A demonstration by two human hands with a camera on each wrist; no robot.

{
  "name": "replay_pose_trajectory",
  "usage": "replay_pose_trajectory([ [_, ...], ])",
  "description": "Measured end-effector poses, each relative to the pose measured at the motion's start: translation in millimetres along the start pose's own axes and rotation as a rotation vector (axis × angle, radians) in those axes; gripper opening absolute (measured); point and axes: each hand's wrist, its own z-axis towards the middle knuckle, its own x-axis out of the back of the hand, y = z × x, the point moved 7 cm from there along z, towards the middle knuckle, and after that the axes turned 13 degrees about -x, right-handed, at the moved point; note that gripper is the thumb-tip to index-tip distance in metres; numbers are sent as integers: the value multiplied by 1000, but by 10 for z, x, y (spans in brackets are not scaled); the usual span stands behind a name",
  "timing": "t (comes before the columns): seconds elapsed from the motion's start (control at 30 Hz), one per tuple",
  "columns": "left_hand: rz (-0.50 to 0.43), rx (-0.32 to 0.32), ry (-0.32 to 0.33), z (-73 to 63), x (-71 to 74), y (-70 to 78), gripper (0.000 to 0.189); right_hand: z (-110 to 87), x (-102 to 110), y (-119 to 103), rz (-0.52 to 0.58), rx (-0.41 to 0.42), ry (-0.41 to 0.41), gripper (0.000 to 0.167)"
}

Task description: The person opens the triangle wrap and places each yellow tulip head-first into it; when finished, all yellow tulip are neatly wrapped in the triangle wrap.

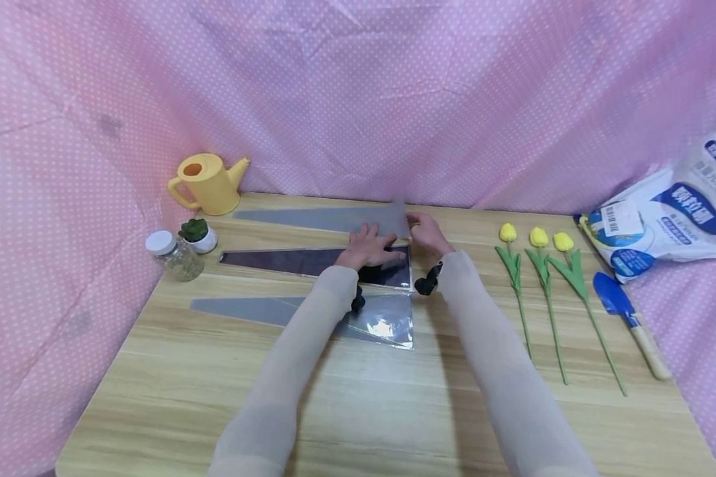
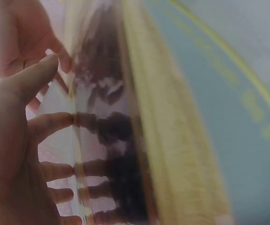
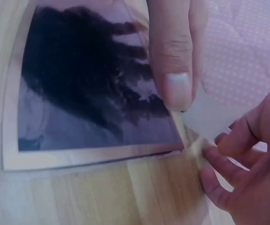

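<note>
Three tapered plastic flower sleeves lie side by side on the table. The near sleeve is greyish with thin yellow lines, the middle sleeve is dark and glossy, and the far sleeve is frosted grey. My left hand spreads its straight fingers onto the far sleeve, its palm above the dark one. In the left wrist view, fingertips touch the far sleeve's near edge. My right hand pinches that sleeve at its wide right end, where the film stands up slightly. The right fingers are curled at its corner.
Three yellow tulips and a blue trowel lie to the right, beside a white and blue bag. At the left stand a yellow watering can, a potted succulent and a lidded glass jar. Pink dotted cloth hangs behind.
</note>
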Motion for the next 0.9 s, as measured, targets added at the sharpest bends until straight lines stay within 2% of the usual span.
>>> replay_pose_trajectory([
  [0.1, -59, -4, 65, 34, 71, 8, 65, -6, -2, -7, 43, -16, -24, 59],
  [0.17, -158, -6, 155, 68, 134, 11, 59, -10, -4, -4, 66, -32, -37, 61],
  [0.27, -391, -1, 319, 132, 218, 1, 51, -16, -8, -6, 93, -44, -45, 63],
  [0.33, -560, 27, 425, 169, 250, -28, 48, -20, -16, -19, 98, -38, -44, 62],
  [0.4, -683, 71, 495, 195, 255, -59, 47, -27, -32, -39, 109, -28, -49, 62],
  [0.53, -833, 146, 561, 244, 213, -86, 47, -43, -47, -40, 156, -34, -68, 62],
  [0.7, -990, 169, 587, 284, 145, -109, 46, -44, -63, -21, 239, -71, -114, 60],
  [0.8, -1048, 180, 583, 293, 110, -127, 42, -36, -86, -22, 305, -93, -159, 61],
  [0.9, -1065, 182, 581, 284, 96, -150, 38, -29, -115, -33, 364, -111, -186, 63],
])
